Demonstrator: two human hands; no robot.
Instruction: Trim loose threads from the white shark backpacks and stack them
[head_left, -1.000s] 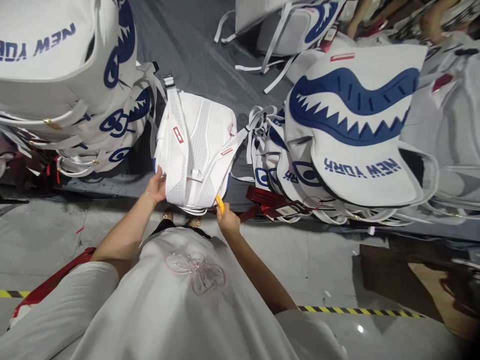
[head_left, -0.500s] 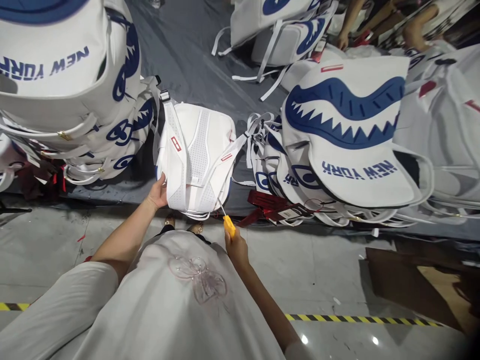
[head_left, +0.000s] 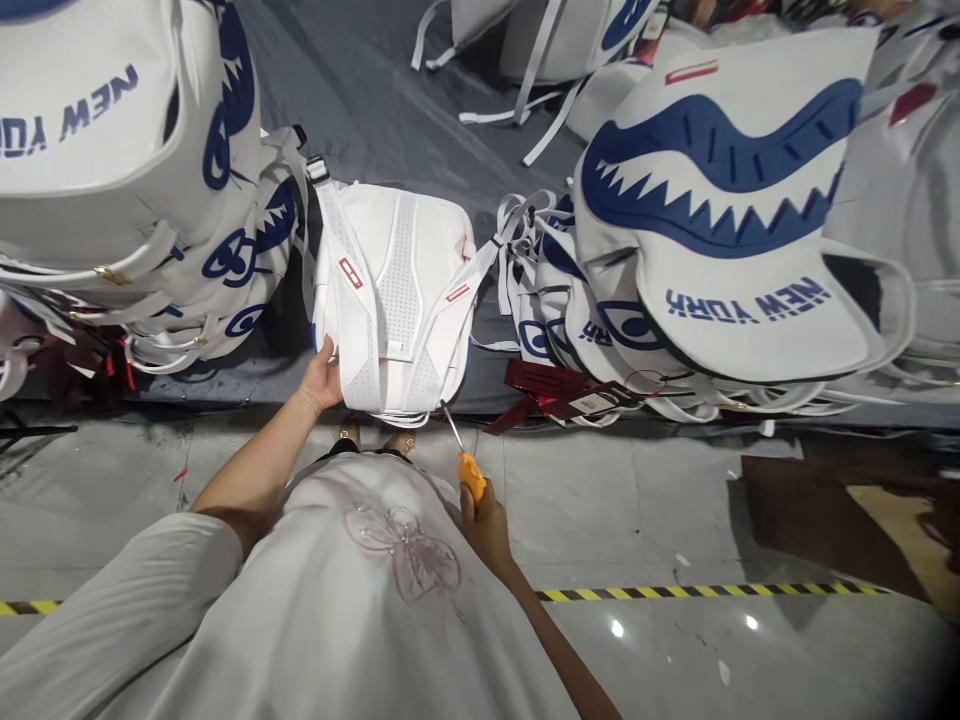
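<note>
A white backpack (head_left: 397, 300) lies with its straps and padded back panel upward at the table's front edge, in front of my body. My left hand (head_left: 322, 378) grips its lower left side, thumb up along the edge, with some fingers hidden. In my right hand (head_left: 486, 520) is a slim tool with an orange handle (head_left: 472, 476) and a thin metal shaft. The tool's dark tip is close to the backpack's lower right corner; whether it touches, I cannot tell.
A tall stack of white backpacks (head_left: 90, 160) rises on the left. Another pile, topped by a backpack with a blue shark mouth (head_left: 727, 190), stands on the right, red tags (head_left: 544, 380) hanging from it. More bags (head_left: 555, 50) lie farther back on the dark table cover (head_left: 360, 80).
My right hand has drawn slightly back and right with the tool, whose tip has moved from over the bag to its lower right corner. The view has shifted a little.
</note>
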